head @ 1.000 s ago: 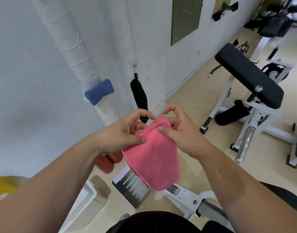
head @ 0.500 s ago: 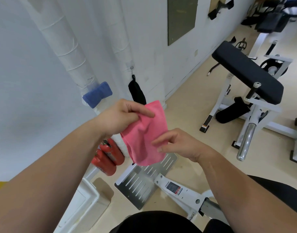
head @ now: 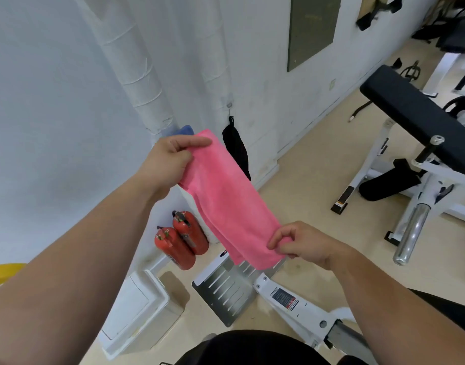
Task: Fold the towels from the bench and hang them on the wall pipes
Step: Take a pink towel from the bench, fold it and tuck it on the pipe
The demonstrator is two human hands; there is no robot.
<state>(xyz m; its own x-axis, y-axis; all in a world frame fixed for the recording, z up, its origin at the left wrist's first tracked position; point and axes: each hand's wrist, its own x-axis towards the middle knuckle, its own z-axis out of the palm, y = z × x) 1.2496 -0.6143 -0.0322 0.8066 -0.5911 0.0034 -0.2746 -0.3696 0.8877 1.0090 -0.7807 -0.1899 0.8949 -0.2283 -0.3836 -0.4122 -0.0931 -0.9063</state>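
So the pink towel point(head: 226, 196) sits mid-frame, folded into a long strip and stretched on a diagonal. The left hand point(head: 168, 164) clamps the upper end and the right hand point(head: 302, 243) pinches the lower corner, I'd guess to keep the fold flat and taut for draping. The white wall pipe point(head: 144, 83) runs through the upper left, with a blue towel point(head: 185, 130) peeking out just behind the left hand. Two red fire extinguishers point(head: 184, 238) stand below.

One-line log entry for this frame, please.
left hand: grips pink towel upper end | right hand: pinches lower end | state: stretched, not hung
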